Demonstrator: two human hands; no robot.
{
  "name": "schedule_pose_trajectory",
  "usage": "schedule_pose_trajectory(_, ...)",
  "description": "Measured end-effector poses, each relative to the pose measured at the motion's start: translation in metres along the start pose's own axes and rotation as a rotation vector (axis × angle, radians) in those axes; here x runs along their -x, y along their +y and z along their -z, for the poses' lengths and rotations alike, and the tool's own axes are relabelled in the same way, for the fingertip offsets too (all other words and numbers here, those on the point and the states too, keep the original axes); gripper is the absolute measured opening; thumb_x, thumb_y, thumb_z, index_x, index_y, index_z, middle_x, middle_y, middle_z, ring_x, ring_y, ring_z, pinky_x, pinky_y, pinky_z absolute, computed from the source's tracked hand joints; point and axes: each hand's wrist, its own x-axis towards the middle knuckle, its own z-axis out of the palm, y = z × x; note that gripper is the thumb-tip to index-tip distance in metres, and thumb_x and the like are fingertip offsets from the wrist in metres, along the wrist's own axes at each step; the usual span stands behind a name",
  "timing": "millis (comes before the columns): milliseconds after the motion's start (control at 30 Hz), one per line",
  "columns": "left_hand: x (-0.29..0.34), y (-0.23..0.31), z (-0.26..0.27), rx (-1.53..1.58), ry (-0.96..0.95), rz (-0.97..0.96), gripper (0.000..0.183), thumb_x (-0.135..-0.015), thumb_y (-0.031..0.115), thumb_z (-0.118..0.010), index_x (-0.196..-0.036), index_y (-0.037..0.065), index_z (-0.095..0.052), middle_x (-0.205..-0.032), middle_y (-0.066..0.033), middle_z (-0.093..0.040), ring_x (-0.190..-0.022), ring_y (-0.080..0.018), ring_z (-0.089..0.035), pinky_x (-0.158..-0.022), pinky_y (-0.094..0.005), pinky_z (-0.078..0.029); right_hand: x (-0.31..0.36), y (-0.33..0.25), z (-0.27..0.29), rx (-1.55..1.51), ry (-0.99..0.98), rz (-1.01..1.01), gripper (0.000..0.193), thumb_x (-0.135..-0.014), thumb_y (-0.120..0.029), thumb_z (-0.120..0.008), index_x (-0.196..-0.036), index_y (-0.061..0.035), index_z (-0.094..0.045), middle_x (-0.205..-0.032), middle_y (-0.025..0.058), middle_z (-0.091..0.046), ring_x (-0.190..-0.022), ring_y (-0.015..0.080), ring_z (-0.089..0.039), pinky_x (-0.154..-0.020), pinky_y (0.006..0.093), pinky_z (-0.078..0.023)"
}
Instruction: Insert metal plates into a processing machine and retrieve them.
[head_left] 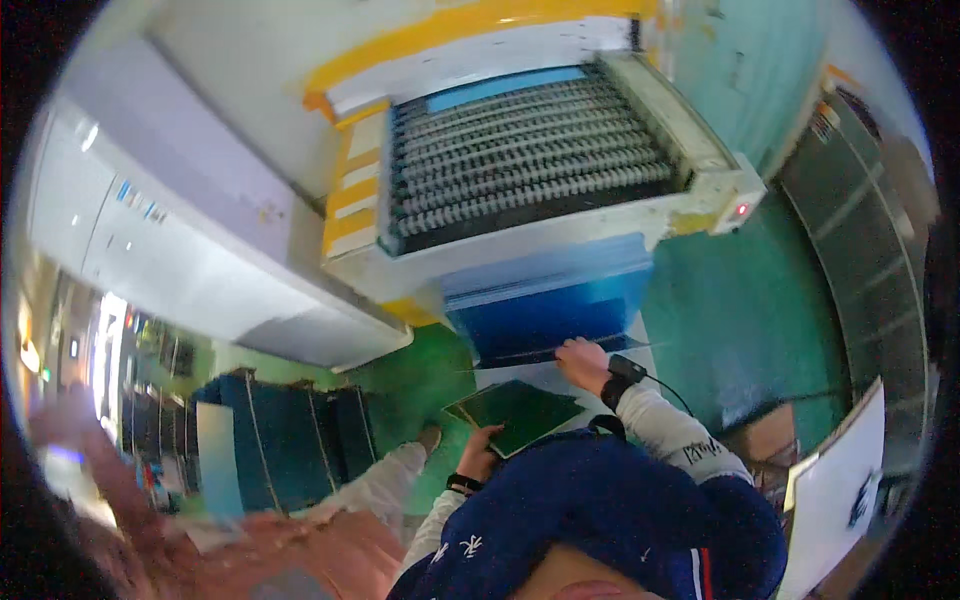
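Note:
My left hand (480, 452) is closed on the near left edge of a flat, dark green board (520, 415), which lies tilted close in front of me. Beyond it, an upright stack of blue sheets (550, 305) leans below the machine. At the bottom edge of that stack, by a thin dark rim, is my right hand (582, 365) with its fingers curled. Whatever those fingers hold is too blurred to make out. A small black device with a cable (628, 370) sits at my right wrist.
Ahead stands a machine with rows of rollers (530, 150) and yellow-taped edges. A white cabinet (200, 230) is at the left, with dark blue panels in racks (275, 440) below. Another person (310, 550), blurred, is close at the lower left. Grey panels (850, 220) line the right.

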Motion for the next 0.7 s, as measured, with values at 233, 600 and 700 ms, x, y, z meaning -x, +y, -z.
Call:
schedule_pose_trajectory(233, 0.063, 0.026, -0.033, 0.122, 0.024, -0.181, 0.019, -0.086, 0.005, -0.057, -0.104, -0.001, -0.058, -0.098, -0.013, -0.064, -0.089, -0.0271, -0.064, -0.079, -0.0408, -0.056, -0.007, -0.01, 0.014, 0.027, 0.096, -0.013, 0.014, -0.079, -0.024, -0.061, -0.079, -0.0103, -0.064, -0.084, 0.0106, -0.06, -0.086, 0.0338, -0.058, -0.071, 0.0462, -0.049)
schedule_pose_trajectory(600, 0.074, -0.005, 0.012, -0.822, -0.01, -0.569, 0.056, -0.07, 0.005, -0.061, -0.126, 0.005, -0.054, -0.123, -0.0172, -0.055, -0.118, -0.0341, -0.05, -0.101, -0.041, -0.039, -0.012, -0.014, 0.014, 0.064, 0.036, 0.032, 0.017, -0.081, -0.027, -0.062, -0.081, -0.0094, -0.064, -0.085, 0.0126, -0.061, -0.086, 0.0354, -0.059, -0.072, 0.0476, -0.047)
schedule_pose_trajectory(700, 0.079, -0.009, 0.012, -0.859, -0.021, -0.579, 0.057, -0.071, 0.008, -0.06, -0.127, 0.006, -0.053, -0.122, -0.0171, -0.054, -0.119, -0.0337, -0.049, -0.102, -0.0403, -0.038, -0.011, -0.001, 0.008, 0.14, 0.039, 0.016, 0.018, -0.081, -0.025, -0.058, -0.081, -0.0072, -0.06, -0.087, 0.0127, -0.061, -0.089, 0.0348, -0.059, -0.072, 0.0475, -0.048)
